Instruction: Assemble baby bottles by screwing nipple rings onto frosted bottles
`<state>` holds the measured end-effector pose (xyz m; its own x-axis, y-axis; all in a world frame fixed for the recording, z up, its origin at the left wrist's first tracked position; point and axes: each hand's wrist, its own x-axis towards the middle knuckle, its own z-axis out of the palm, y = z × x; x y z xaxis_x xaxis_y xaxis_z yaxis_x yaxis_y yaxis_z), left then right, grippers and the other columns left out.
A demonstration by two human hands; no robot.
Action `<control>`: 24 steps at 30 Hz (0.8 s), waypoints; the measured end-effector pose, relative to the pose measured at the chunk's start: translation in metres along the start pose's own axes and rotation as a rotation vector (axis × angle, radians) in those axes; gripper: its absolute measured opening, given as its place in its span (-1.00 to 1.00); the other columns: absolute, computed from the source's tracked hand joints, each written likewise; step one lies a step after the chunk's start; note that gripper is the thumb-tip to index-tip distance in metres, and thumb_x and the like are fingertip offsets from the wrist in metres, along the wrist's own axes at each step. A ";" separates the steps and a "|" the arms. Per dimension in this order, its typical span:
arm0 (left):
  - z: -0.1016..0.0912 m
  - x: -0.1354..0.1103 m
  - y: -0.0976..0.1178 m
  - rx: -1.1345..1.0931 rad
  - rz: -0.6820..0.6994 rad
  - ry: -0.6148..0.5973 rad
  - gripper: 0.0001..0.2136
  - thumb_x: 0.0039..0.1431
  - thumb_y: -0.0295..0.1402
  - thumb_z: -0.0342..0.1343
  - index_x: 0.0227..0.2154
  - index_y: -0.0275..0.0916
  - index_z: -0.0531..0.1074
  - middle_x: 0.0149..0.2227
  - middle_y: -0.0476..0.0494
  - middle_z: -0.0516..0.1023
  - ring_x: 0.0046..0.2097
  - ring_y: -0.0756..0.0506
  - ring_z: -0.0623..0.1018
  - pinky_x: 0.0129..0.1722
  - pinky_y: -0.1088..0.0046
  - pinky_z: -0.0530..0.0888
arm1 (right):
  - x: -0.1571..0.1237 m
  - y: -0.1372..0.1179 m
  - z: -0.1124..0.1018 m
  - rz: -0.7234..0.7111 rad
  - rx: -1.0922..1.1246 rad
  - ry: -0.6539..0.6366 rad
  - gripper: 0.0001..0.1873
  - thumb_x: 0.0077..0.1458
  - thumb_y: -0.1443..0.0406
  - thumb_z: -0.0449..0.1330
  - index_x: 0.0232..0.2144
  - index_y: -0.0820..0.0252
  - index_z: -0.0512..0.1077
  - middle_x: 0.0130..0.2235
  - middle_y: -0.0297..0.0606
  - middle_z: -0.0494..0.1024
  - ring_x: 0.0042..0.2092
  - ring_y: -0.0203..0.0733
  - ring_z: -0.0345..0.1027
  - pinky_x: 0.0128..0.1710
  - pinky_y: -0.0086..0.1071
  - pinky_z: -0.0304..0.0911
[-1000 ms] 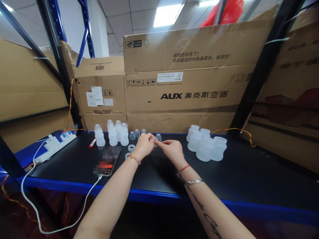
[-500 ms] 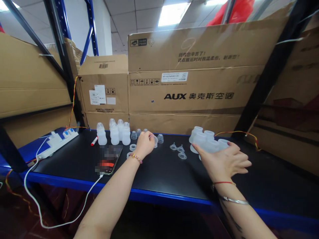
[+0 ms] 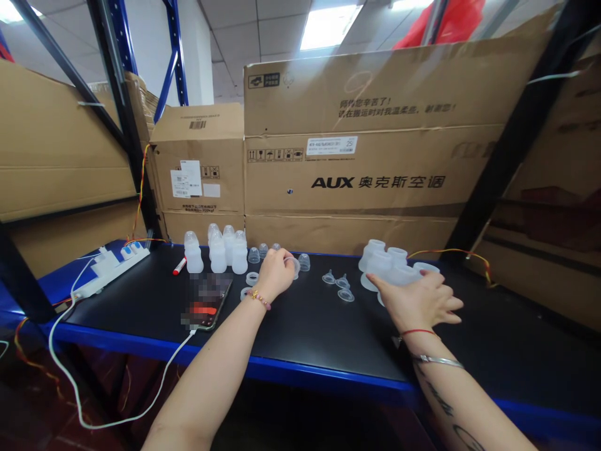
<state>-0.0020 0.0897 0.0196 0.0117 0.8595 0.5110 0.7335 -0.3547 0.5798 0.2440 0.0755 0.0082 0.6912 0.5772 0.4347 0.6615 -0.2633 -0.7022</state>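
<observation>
My left hand (image 3: pixel 276 274) is closed around a small translucent ring-and-nipple piece (image 3: pixel 293 265) above the black bench top (image 3: pixel 300 319). My right hand (image 3: pixel 416 300) is spread open over the cluster of translucent bottle bodies (image 3: pixel 381 264) at the right, fingers reaching onto the nearest one. Three clear silicone nipples (image 3: pixel 339 285) lie between my hands. Several capped small bottles (image 3: pixel 220 249) stand at the back left, with clear caps (image 3: pixel 263 251) and white rings (image 3: pixel 251 279) beside them.
A phone (image 3: pixel 206 302) on a white cable lies at the front left. A red marker (image 3: pixel 177 267) and a white power strip (image 3: pixel 111 268) sit farther left. Cardboard boxes (image 3: pixel 357 181) wall the back. Black and blue rack posts (image 3: pixel 511 131) flank the bench.
My right hand left the piece held with the left hand and swung right to the bottle bodies, uncovering the three nipples. The left hand stays put, still gripping its piece.
</observation>
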 end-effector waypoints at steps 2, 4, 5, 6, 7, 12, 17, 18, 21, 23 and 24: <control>0.000 0.000 0.000 0.008 0.000 -0.004 -0.81 0.19 -0.43 -0.04 -0.29 -0.26 0.48 -0.25 -0.22 0.50 -0.13 -0.13 0.47 -0.02 0.31 0.39 | 0.000 -0.003 -0.001 0.045 -0.066 -0.014 -0.11 -0.29 -0.03 0.34 0.06 0.30 0.29 0.04 0.33 0.34 0.09 0.48 0.13 -0.05 0.20 0.03; -0.001 0.000 0.001 0.019 0.001 -0.009 -0.81 0.19 -0.43 -0.04 -0.28 -0.26 0.48 -0.25 -0.22 0.50 -0.13 -0.13 0.47 -0.02 0.32 0.39 | 0.000 -0.006 -0.004 0.054 -0.104 -0.059 -0.26 -0.25 0.01 0.33 -0.03 0.26 0.38 -0.01 0.25 0.41 0.08 0.44 0.17 -0.05 0.16 0.04; -0.001 -0.001 0.001 0.022 0.001 -0.013 -0.81 0.19 -0.43 -0.04 -0.28 -0.26 0.49 -0.25 -0.22 0.50 -0.12 -0.13 0.47 -0.02 0.32 0.39 | 0.000 -0.007 -0.005 0.044 -0.114 -0.080 -0.32 -0.24 0.03 0.32 -0.06 0.25 0.40 -0.02 0.24 0.42 0.08 0.45 0.17 -0.06 0.16 0.03; -0.001 -0.001 0.002 0.022 0.000 -0.016 -0.81 0.19 -0.43 -0.04 -0.28 -0.26 0.49 -0.25 -0.23 0.50 -0.12 -0.13 0.47 -0.01 0.32 0.39 | 0.000 -0.008 -0.006 0.037 -0.121 -0.088 -0.35 -0.23 0.06 0.31 -0.07 0.25 0.42 -0.02 0.23 0.42 0.08 0.44 0.17 -0.06 0.16 0.03; -0.001 -0.001 0.002 0.022 0.000 -0.018 -0.80 0.19 -0.44 -0.05 -0.28 -0.26 0.49 -0.26 -0.23 0.50 -0.12 -0.13 0.47 -0.01 0.32 0.39 | 0.000 -0.009 -0.007 0.028 -0.124 -0.085 -0.37 -0.23 0.09 0.30 -0.07 0.24 0.42 -0.01 0.23 0.42 0.07 0.43 0.18 -0.06 0.16 0.03; 0.000 -0.001 0.001 0.005 0.000 -0.005 -0.81 0.18 -0.43 -0.04 -0.28 -0.27 0.49 -0.24 -0.24 0.50 -0.11 -0.13 0.47 0.01 0.31 0.40 | 0.002 -0.006 -0.012 0.056 -0.038 0.017 -0.38 -0.26 0.14 0.26 -0.06 0.17 0.38 -0.05 0.15 0.40 0.01 0.37 0.23 -0.09 0.14 0.06; 0.003 0.002 0.002 -0.237 -0.075 0.006 -0.90 0.14 -0.44 0.04 -0.35 -0.24 0.45 -0.29 -0.15 0.50 -0.18 -0.09 0.50 -0.07 0.32 0.47 | -0.014 -0.016 -0.005 -0.187 0.108 0.044 -0.55 -0.26 0.16 0.18 -0.25 0.24 0.36 -0.28 0.00 0.42 -0.16 0.18 0.31 -0.19 -0.05 0.18; 0.005 0.002 0.003 -0.356 -0.118 -0.013 -0.92 0.15 -0.43 0.04 -0.35 -0.24 0.43 -0.30 -0.13 0.49 -0.24 -0.06 0.51 -0.13 0.34 0.50 | -0.021 -0.022 -0.002 -0.247 0.119 0.029 -0.57 -0.26 0.16 0.17 -0.28 0.25 0.35 -0.31 -0.02 0.43 -0.19 0.14 0.32 -0.20 -0.08 0.20; 0.009 0.002 0.008 -0.742 -0.241 -0.090 -0.96 0.17 -0.43 0.04 -0.32 -0.25 0.36 -0.31 -0.08 0.47 -0.41 0.03 0.50 -0.33 0.41 0.53 | -0.048 -0.045 0.004 -0.267 0.186 -0.095 -0.63 -0.28 0.14 0.18 -0.35 0.19 0.34 -0.37 -0.14 0.45 -0.30 0.03 0.34 -0.30 -0.18 0.24; 0.010 0.002 0.011 -0.912 -0.253 -0.120 -0.94 0.15 -0.47 0.04 -0.31 -0.24 0.32 -0.33 -0.04 0.46 -0.43 0.06 0.50 -0.36 0.46 0.52 | -0.066 -0.061 0.007 -0.243 0.260 -0.256 -0.66 -0.31 0.17 0.21 -0.40 0.16 0.34 -0.42 -0.20 0.48 -0.39 -0.07 0.35 -0.37 -0.26 0.23; 0.010 0.001 0.013 -0.966 -0.243 -0.133 -0.92 0.13 -0.49 0.04 -0.30 -0.23 0.30 -0.35 -0.02 0.46 -0.42 0.07 0.50 -0.35 0.49 0.51 | -0.073 -0.068 0.009 -0.234 0.295 -0.323 -0.68 -0.32 0.18 0.23 -0.41 0.15 0.34 -0.44 -0.22 0.50 -0.40 -0.10 0.36 -0.39 -0.30 0.24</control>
<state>0.0143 0.0902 0.0208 0.0541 0.9613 0.2700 -0.1388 -0.2606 0.9554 0.1459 0.0576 0.0192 0.3780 0.8169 0.4356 0.6450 0.1052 -0.7569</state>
